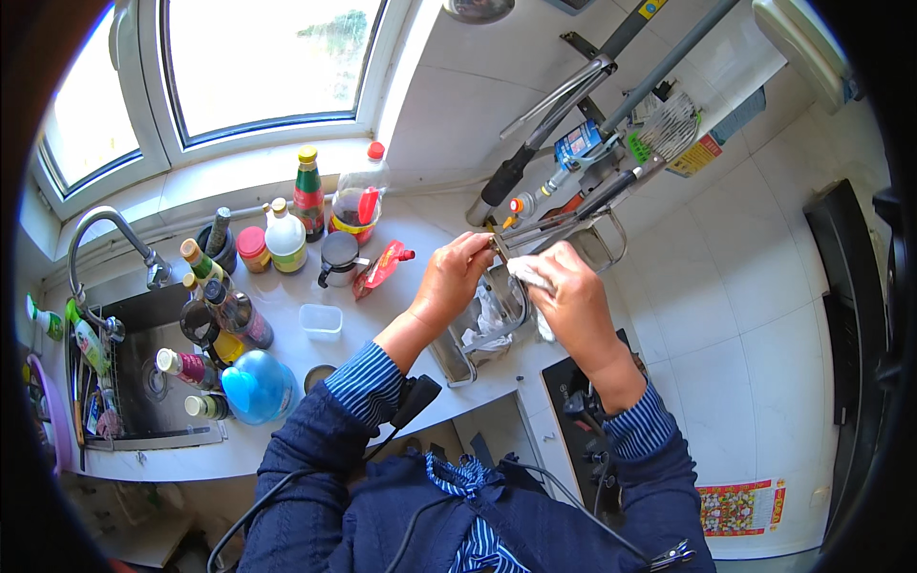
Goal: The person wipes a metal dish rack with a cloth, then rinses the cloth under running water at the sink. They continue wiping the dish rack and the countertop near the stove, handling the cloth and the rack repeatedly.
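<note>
My left hand (453, 276) pinches the upper part of a metal kitchen rack (448, 352) between thumb and fingers. In my right hand (572, 304) is a folded white cloth (530, 273), pressed close to the same metal part; the fingers hide the exact contact. The rack stands on the white countertop (387, 351) near the wall. Crumpled white material (488, 319), perhaps cloth or plastic, sits in its lower level, partly behind my hands.
Left of the rack are a red spout pouch (383, 269), a clear plastic container (320, 321), a dark-lidded jar (339, 259) and several bottles, including a large blue one (259, 387). Beyond them lies a steel sink (154, 372). A black cooktop (573, 422) adjoins at right.
</note>
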Demonstrator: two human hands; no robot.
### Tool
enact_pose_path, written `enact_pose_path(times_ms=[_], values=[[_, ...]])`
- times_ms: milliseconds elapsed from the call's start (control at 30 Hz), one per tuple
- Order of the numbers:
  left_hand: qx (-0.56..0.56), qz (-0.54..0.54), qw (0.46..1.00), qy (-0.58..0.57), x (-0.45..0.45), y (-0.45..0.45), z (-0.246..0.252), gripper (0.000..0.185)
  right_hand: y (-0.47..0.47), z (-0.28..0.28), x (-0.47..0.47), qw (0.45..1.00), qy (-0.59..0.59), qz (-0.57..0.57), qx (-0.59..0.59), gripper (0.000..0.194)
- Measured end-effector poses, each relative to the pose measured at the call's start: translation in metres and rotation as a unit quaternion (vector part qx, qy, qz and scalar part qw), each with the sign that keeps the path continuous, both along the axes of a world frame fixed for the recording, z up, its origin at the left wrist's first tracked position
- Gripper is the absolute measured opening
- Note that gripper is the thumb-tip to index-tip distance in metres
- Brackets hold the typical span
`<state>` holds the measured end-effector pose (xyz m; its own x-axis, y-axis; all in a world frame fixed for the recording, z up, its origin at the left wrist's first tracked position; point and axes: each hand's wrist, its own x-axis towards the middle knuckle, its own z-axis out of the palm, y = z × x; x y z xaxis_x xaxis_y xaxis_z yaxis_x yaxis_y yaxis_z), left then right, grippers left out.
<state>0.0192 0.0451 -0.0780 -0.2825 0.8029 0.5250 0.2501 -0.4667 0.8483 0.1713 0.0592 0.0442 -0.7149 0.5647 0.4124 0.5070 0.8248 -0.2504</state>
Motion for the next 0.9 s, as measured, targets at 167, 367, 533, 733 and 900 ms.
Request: enact_pose_path(times_ms=[167,367,533,733,900], values=[[-0.016,-0.006,1.000,0.012,-0.003,-0.001,0.000,0.018,0.012,0.002,-0.020,0.998,0.016,0.041,0.047,0.028],[-0.006,-0.017,1.000,-0.013,-0.003,0.003,-0.003,0.018,-0.017,0.010,0.020,0.995,-0.058,-0.036,-0.075,0.032],[-0.009,-0.017,1.000,0.013,-0.004,0.002,-0.003,0.018,0.008,0.009,-0.007,0.999,0.013,0.051,-0.008,0.022],[0.007,-0.017,1.000,-0.013,-0.003,0.003,-0.006,0.019,0.002,-0.011,0.013,0.999,-0.027,0.027,-0.013,0.028],[0.001,-0.020,0.999,-0.027,-0.001,0.004,-0.006,0.019,-0.042,-0.010,0.066,0.969,-0.135,-0.034,-0.202,0.026]])
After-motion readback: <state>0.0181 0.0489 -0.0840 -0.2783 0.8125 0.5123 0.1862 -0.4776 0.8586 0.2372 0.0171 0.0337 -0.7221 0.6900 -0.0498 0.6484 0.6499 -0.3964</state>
